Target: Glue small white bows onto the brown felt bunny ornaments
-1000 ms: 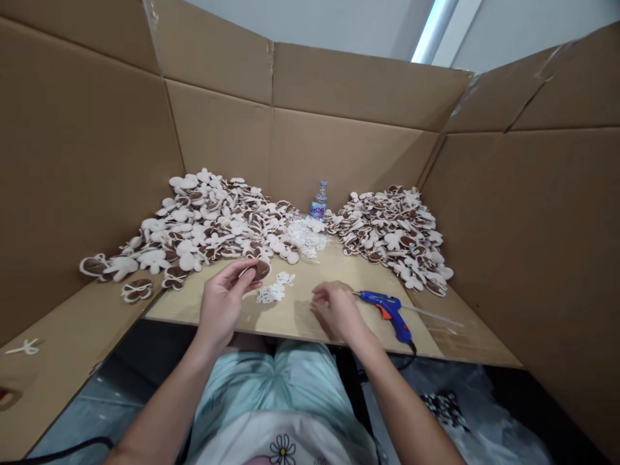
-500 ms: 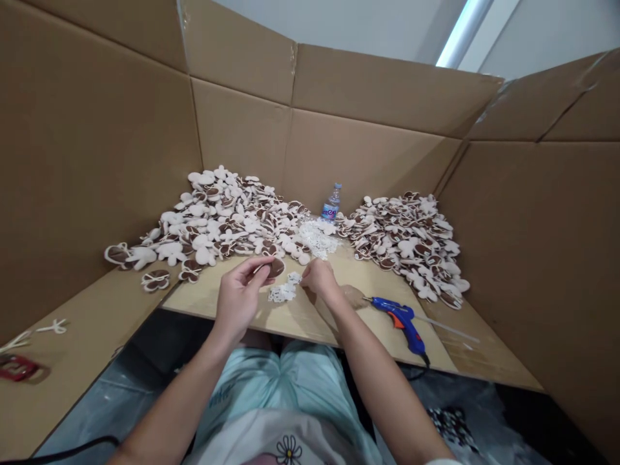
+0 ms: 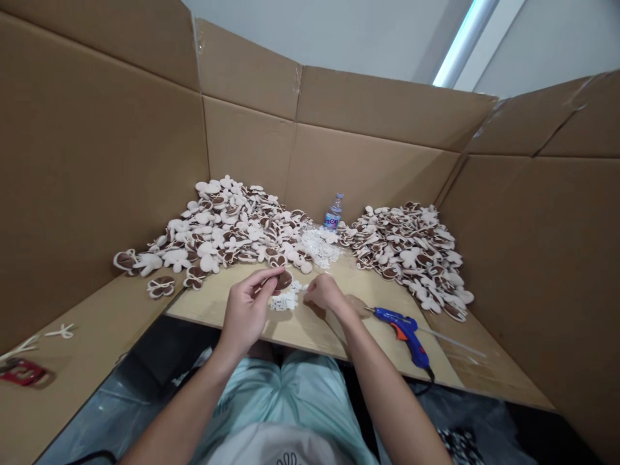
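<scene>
My left hand (image 3: 247,310) is shut on a brown and white padded flower-shaped piece (image 3: 283,280), gripping it between thumb and fingers just above a small heap of white lace cutouts (image 3: 287,301). My right hand (image 3: 324,292) rests close by on the plywood board (image 3: 310,336), fingers bunched with nothing visible in them. A blue and orange hot glue gun (image 3: 404,334) lies to the right of that hand, a long glue stick (image 3: 450,339) extending from its rear. Large heaps of similar pieces (image 3: 223,226) spread across the board's far left, with another heap (image 3: 411,258) on the far right.
Tall cardboard walls (image 3: 121,161) surround the board on three sides. A plastic water bottle (image 3: 333,212) stands between the heaps, behind a pile of white lace (image 3: 320,248). A red object (image 3: 24,372) lies on the cardboard ledge at left.
My right hand has moved left from beside the glue gun to near the lace cutouts. My left hand stays on the piece, and the whole view has shifted slightly right and down.
</scene>
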Available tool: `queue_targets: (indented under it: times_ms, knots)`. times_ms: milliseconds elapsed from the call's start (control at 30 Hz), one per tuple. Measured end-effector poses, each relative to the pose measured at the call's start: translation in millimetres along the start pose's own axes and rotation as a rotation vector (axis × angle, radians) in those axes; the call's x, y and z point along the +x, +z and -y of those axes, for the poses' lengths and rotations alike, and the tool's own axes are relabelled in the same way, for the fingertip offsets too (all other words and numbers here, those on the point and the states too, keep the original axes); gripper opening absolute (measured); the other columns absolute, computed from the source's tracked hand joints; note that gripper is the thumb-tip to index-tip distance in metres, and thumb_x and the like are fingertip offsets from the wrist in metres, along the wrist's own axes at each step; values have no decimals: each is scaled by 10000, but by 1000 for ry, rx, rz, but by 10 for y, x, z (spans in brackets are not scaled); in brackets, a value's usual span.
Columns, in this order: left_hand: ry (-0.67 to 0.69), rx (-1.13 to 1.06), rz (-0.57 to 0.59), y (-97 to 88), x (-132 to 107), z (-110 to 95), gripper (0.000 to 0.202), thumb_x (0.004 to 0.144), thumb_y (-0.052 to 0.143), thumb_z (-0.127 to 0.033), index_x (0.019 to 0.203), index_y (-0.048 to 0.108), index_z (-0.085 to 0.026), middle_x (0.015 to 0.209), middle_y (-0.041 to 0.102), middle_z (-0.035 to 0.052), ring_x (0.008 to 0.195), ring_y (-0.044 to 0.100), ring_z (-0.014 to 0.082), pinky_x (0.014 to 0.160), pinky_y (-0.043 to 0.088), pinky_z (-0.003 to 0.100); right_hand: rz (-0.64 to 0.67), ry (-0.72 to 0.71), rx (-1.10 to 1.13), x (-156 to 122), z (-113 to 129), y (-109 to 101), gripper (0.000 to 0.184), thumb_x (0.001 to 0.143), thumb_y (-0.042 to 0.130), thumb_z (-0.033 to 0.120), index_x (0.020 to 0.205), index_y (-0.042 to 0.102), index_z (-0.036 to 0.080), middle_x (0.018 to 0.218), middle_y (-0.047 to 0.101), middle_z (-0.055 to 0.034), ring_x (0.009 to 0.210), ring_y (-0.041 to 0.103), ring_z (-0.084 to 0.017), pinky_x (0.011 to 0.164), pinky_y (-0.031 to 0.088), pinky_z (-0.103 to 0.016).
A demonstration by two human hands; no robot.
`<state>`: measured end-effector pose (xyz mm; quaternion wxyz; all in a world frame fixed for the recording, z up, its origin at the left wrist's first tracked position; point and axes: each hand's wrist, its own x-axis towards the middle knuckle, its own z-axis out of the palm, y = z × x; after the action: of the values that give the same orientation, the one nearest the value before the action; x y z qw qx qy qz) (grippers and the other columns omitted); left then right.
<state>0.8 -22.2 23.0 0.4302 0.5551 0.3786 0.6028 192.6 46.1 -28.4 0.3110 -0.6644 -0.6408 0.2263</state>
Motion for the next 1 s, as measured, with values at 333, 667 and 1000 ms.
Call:
queue_targets:
  times_ms: [333,667,1000]
  knots:
    - [134,43,30,64,-88,-101,192,859,659,-255,1024,756,-247,1041,737,30,931,698,167,824,582,255,-188,-40,433,-436,86,-143,99,682,641,260,661,654,165,618,695,-33,558,612,-146,531,451,-235]
    - [178,164,24,65,-100,-62,214,813,707,-253,1021,755,-229,1019,727,51,925,683,180,770,574,267,-190,-13,731,-712,224,-68,249,706,678,411,744,660,166,685,731,-63,621,657,-161,605,514,-269]
    - [100,172,15,40,-36,8,239,820,691,-281,1037,741,-195,1054,745,81,957,698,216,838,559,325,-151,18,383,-220,-150,127,127,629,616,156,708,714,150,623,712,-38,584,645,-171,556,456,-239]
